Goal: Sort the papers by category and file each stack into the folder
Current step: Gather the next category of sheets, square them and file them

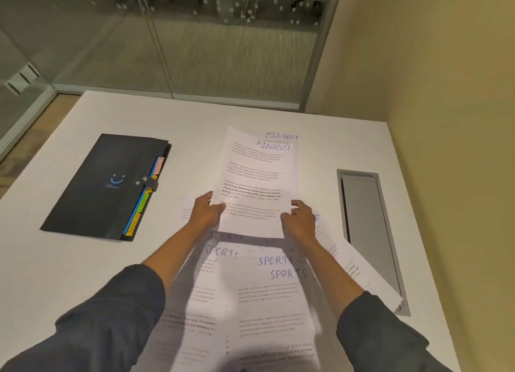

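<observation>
Both hands hold a white sheet headed FINANCE [256, 176] above the table's middle. My left hand [207, 211] grips its lower left edge and my right hand [299, 219] its lower right edge. Behind it another sheet marked FINANCE [282, 135] lies flat on the table. Nearer me lie several overlapping sheets headed SPORTS [267, 293]. A black accordion folder [106, 185] lies closed at the left, strap snapped, coloured tabs showing along its right edge, one reading SPORTS.
The white table [315, 137] meets a beige wall on the right and a glass partition at the back. A grey recessed cable hatch [367, 232] sits at the right. One more sheet [354, 271] lies slanted over the hatch's near edge.
</observation>
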Available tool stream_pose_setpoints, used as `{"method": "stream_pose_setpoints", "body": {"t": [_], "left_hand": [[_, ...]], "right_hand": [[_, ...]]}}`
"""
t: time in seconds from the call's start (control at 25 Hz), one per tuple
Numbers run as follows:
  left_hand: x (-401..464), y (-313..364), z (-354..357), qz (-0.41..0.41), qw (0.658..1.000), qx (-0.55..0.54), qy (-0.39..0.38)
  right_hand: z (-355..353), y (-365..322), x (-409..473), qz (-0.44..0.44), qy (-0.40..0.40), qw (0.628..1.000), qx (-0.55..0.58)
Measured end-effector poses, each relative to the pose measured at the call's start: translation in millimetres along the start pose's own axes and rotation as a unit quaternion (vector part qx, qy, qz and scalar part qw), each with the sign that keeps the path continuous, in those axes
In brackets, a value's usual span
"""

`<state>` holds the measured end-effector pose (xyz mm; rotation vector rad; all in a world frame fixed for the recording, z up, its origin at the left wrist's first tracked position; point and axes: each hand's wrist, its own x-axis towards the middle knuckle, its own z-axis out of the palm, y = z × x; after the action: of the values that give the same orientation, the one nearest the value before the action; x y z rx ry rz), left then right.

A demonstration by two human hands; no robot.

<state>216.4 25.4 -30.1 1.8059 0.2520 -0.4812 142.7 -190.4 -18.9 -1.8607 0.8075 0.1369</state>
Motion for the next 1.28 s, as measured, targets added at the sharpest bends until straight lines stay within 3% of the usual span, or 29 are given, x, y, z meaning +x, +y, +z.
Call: {"method": "stream_pose_setpoints", "body": {"t": [0.56, 0.68, 0.84, 1.04, 1.12, 1.28], "left_hand": [[96.3, 19.1, 39.6, 0.018, 0.999, 0.050, 0.010], [105.2, 11.3, 36.3, 0.060, 0.983, 0.170, 0.017], [113.9, 0.8, 34.3, 0.060, 0.930, 0.360, 0.045], [110.9, 1.9, 46.1, 0.084, 0.901, 0.425, 0.005], [109.9, 2.5, 50.5, 0.084, 0.897, 0.434, 0.016], [108.4, 2.0, 55.1, 0.071, 0.890, 0.448, 0.033]], "right_hand": [[-8.7, -4.3, 112.2, -0.009, 0.055, 0.995, -0.080], [-8.4, 0.8, 119.4, -0.007, 0.052, 0.988, -0.147], [-2.9, 1.0, 121.4, -0.013, 0.079, 0.964, -0.253], [13.1, -6.1, 122.1, -0.026, 0.084, 0.922, -0.377], [19.0, -10.3, 125.0, -0.014, 0.077, 0.931, -0.356], [19.3, -19.6, 131.2, 0.048, 0.048, 0.982, -0.178]]}}
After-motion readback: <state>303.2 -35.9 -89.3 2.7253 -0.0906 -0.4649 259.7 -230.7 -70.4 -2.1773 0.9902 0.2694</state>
